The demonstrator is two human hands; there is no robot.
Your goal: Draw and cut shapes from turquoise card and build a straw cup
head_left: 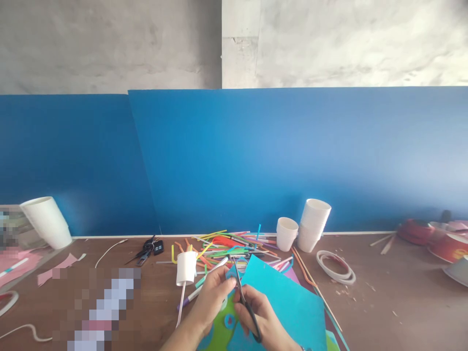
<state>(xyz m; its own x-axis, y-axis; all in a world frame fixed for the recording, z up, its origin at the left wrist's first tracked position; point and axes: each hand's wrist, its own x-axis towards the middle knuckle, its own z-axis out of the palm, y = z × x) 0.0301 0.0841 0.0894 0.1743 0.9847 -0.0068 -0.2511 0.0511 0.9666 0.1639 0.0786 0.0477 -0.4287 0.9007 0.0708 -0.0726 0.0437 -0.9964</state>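
My left hand pinches a small piece of blue paper between thumb and fingers. Black-handled scissors are gripped in my right hand, their blades pointing up beside the blue piece; whether the blades touch it I cannot tell. Below and to the right of my hands lies a large blue sheet. Green paper shows under my wrists, with a small blue paper ring on it. Left of my hands stands a white paper cup with bent straws stuck into it.
Coloured straws and pens lie heaped behind my hands. White cups and a taller cup stack stand by the blue partition. A coil of white tape lies right, keys left. Red bowls sit far right.
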